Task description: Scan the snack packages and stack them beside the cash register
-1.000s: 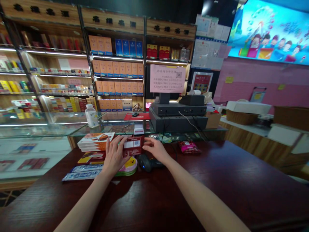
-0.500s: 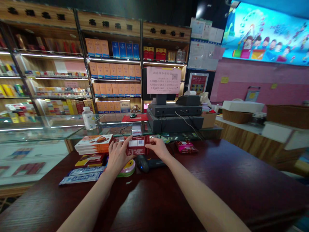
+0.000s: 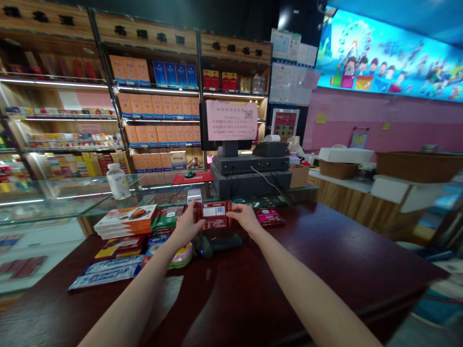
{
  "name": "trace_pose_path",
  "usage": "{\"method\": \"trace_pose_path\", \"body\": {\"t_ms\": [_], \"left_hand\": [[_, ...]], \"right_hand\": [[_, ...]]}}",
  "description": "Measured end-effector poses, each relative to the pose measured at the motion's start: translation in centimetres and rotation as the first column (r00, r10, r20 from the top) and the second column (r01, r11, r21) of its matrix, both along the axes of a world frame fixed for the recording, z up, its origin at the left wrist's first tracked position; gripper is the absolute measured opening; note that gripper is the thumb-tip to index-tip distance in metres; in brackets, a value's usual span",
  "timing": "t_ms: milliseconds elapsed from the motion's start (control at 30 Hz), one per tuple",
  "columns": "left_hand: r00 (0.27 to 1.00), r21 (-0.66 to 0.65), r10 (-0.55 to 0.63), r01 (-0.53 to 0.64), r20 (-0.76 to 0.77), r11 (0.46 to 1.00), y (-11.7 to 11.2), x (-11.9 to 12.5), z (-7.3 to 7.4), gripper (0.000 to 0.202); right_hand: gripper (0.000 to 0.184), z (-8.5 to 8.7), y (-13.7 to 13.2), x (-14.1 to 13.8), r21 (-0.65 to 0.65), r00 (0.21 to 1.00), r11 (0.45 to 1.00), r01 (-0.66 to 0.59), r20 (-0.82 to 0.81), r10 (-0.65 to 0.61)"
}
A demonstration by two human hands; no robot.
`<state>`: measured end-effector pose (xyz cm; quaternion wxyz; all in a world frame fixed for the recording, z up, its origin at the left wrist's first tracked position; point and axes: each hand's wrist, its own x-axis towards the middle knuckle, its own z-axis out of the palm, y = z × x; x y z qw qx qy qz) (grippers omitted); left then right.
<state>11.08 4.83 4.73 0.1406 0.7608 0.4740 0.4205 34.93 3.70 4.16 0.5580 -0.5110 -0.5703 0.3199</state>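
A dark red snack packet (image 3: 214, 215) with a white label and barcode is held up between both hands, its barcode side facing me. My left hand (image 3: 188, 224) grips its left end, and my right hand (image 3: 246, 218) pinches the right end. Just below the packet, a black barcode scanner (image 3: 217, 245) with a small blue light lies on the dark wooden counter (image 3: 318, 270). Under my left wrist sits a round pink and green container (image 3: 182, 256), partly covered. A pink and dark packet (image 3: 268, 217) rests beyond my right hand.
Left of my hands lie stacked white and orange boxes (image 3: 125, 221), a green packet (image 3: 168, 218), a yellow and brown box (image 3: 119, 246) and blue-white long packets (image 3: 106, 271). A white bottle (image 3: 117, 181) and a cash register (image 3: 253, 178) stand behind on the glass case.
The view has turned slightly right. The packet is still in both hands; my left hand has shifted toward its end, showing more of the label side.
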Motion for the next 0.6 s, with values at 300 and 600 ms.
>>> {"method": "trace_pose_path", "body": {"t_ms": [300,600], "left_hand": [[0.978,-0.105,-0.008,0.030,0.211,0.994,1.0,3.5,0.8,0.031],[0.991,-0.047,0.000,0.007,0.135,0.999,0.4,7.8,1.5,0.012]], "right_hand": [[0.022,0.3,-0.9,4.4,0.023,0.995,0.994,0.103,-0.005,-0.103],[0.024,0.7,-2.1,8.6,0.025,0.985,0.985,0.172,-0.026,-0.171]]}}
